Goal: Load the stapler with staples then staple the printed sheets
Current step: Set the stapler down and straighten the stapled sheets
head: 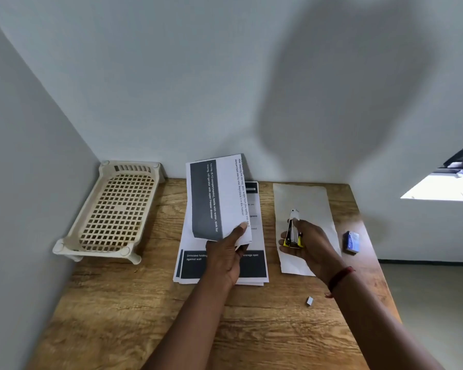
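Observation:
My left hand (pixel 226 256) pinches the lower edge of a few printed sheets (pixel 217 198) and holds them upright above the paper stack (pixel 251 265) on the wooden table (pixel 150 311). My right hand (pixel 309 243) grips a small metal stapler with yellow parts (pixel 293 232), its nose pointing away from me, over a blank white sheet (pixel 305 198). A small blue staple box (pixel 352 242) lies to the right of that sheet. A short loose strip of staples (pixel 309 300) rests on the table near my right forearm.
A cream perforated plastic tray on short legs (pixel 112 212) stands at the back left, against the corner of the grey walls. The table's right edge (pixel 380 263) drops to the floor just beyond the staple box.

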